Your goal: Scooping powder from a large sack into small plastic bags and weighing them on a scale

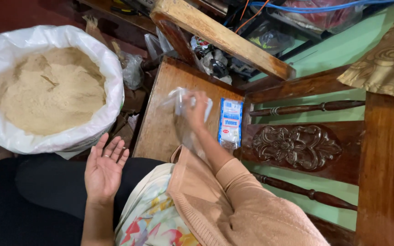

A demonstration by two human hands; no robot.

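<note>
At the far left stands a big white sack [5,132], its mouth rolled open over a heap of fine tan powder [51,93]; it looks heavy and slumps softly, so I would not expect it to shift easily. Just right of it, over a dark-clothed lap, the left hand [104,168] is empty, palm up and fingers spread, with a ring on one finger, touching nothing.

Further right, the right hand [197,109] reaches onto the wooden surface [158,123] and pinches a clear plastic bag [178,98], which rises crumpled from the wood. The film appears thin, limp and very light, probably slippery and clingy; it should be taken at its open edge, where the layers can be rubbed apart, not by the middle.

Just beside that hand, to the right, a flat packet with blue and white print [230,123] lies on the surface, against the carved wooden frame [297,146].
</note>
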